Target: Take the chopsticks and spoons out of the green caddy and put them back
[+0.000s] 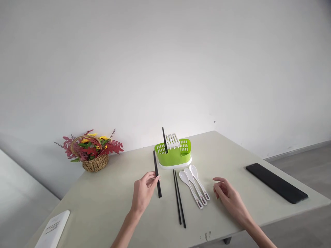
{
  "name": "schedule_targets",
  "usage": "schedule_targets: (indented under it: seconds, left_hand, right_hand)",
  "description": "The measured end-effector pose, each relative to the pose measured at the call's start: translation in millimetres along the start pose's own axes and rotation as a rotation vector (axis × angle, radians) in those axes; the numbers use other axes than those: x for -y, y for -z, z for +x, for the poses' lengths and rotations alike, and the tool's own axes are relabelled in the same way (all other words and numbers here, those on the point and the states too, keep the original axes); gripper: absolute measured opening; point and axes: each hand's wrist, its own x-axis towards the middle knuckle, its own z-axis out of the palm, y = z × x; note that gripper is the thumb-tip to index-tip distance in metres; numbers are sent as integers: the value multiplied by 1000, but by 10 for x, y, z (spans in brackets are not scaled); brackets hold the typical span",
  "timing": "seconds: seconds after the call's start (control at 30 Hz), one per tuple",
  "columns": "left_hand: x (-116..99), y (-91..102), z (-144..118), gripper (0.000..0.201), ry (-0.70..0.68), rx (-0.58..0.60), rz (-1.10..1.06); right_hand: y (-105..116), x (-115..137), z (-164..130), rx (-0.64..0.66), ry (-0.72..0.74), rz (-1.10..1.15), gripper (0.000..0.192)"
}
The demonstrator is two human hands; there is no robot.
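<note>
Between the thumb and fingers of my left hand (145, 192) is a pair of black chopsticks (156, 172), pinched near the middle. A second pair of black chopsticks (179, 198) lies on the table, between my hands. Beside it, three white spoons (193, 186) rest with their bowls toward the wall. To the right of the spoons my right hand (227, 193) hovers with loosely curled fingers apart, holding nothing. Beyond them stands a green cutlery holder (173, 159) with a white rack (172, 140) at its middle and black chopsticks (164, 139) upright in its left compartment.
A wicker basket (95, 164) of artificial flowers stands at the back left by the wall (165, 69). On the right lies a long black case-like object (276, 182). A white flat object (53, 229) is at the front left of the table (116, 206).
</note>
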Motion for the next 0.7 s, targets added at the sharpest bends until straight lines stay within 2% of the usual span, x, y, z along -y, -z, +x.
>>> schedule_targets:
  seconds: [0.1, 0.23, 0.43, 0.57, 0.7]
  left_hand:
    - [48, 2, -98, 26, 16, -70, -104]
    - [174, -42, -180, 27, 19, -100, -139]
    - [298, -86, -178, 28, 37, -103, -193]
    - [231, -116, -149, 30, 84, -79, -334]
    - [16, -169, -174, 36, 182, -63, -590]
  right_hand:
    - [-8, 28, -16, -2, 7, 1, 39]
    - [-46, 90, -52, 7, 29, -23, 35]
    - [-241, 360, -95, 123, 95, -32, 33]
    - [-468, 654, -118, 243, 163, -111, 30]
    - [-691, 920, -167, 330, 296, -231, 31]
